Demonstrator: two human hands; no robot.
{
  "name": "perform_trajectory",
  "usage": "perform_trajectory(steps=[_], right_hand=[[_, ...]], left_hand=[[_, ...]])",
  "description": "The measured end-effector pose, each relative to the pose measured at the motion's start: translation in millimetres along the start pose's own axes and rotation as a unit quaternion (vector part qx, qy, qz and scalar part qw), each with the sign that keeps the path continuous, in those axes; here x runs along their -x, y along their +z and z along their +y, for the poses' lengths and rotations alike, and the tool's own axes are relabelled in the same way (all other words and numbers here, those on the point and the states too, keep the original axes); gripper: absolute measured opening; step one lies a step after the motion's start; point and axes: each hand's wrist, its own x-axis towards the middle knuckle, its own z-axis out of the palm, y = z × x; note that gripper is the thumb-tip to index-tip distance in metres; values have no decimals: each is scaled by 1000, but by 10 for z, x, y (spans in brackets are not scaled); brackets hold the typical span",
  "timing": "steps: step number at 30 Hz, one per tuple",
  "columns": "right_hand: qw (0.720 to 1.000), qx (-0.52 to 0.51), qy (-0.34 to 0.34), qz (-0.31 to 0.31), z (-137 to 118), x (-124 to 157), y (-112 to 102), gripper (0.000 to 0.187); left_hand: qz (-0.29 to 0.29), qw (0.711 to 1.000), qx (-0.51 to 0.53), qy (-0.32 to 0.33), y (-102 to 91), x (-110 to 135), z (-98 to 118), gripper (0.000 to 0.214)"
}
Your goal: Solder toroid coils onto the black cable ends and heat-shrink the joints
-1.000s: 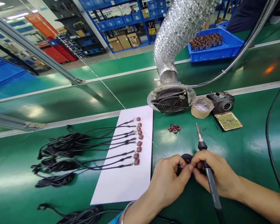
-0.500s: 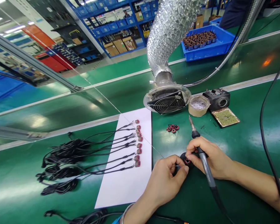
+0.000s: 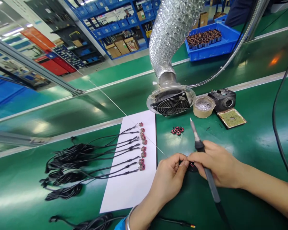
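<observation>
My right hand [image 3: 220, 164] is closed around a soldering iron [image 3: 211, 185], whose bare metal tip points up and away from me. Its thumb and fingers also reach to a small red-and-black ring-shaped part [image 3: 192, 164] on a round black base, mostly covered by the fingers. My left hand [image 3: 169, 175] pinches a thin silvery wire [image 3: 160, 150], which looks like solder and stretches in from the upper left. The fingertips of both hands meet just left of the ring part. Several similar red-and-black ring parts [image 3: 177, 130] lie in a cluster beyond the hands.
White sheet [image 3: 124, 195] at left bears a row of small motor-like pieces wired to black cables [image 3: 72, 156]. A fume-extractor hood [image 3: 171, 103] hangs ahead. Behind my right hand are a solder-filled round tub [image 3: 204, 110] and an iron stand with sponge [image 3: 231, 118]. Another cable [image 3: 177, 222] lies near me.
My right hand's fingertips have moved left over the ring part to meet my left fingertips. The soldering iron's tip has swung left. My left hand has shifted slightly left and away from me.
</observation>
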Motion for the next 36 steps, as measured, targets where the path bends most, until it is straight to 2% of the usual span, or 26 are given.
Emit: perform_trajectory(steps=[3,6,13,18,21,25,28,33,36], right_hand=[[990,-124,48,42,79,49,-14,29],[980,-184,68,13,113,67,1,35],[984,-168,59,-22,130,53,62,37],[987,-148,46,28,119,77,37,45],[993,-115,15,37,110,76,57,37],[996,-85,-2,21,95,46,78,24],[998,-63,4,-5,67,19,63,27],[1000,-11,-4,-22,26,0,34,35],[999,-43,2,-4,53,13,3,36]], left_hand=[[3,1000,-29,1,-3,21,8,29],[16,997,-69,18,4,39,29,27],[44,980,-147,126,-11,60,39,18],[123,940,-233,219,24,132,59,13],[145,916,-263,264,79,152,70,10],[150,900,-295,285,102,136,29,10],[137,876,-330,323,65,131,5,17],[147,805,-405,407,10,114,25,29],[149,797,-412,415,-7,96,10,28]])
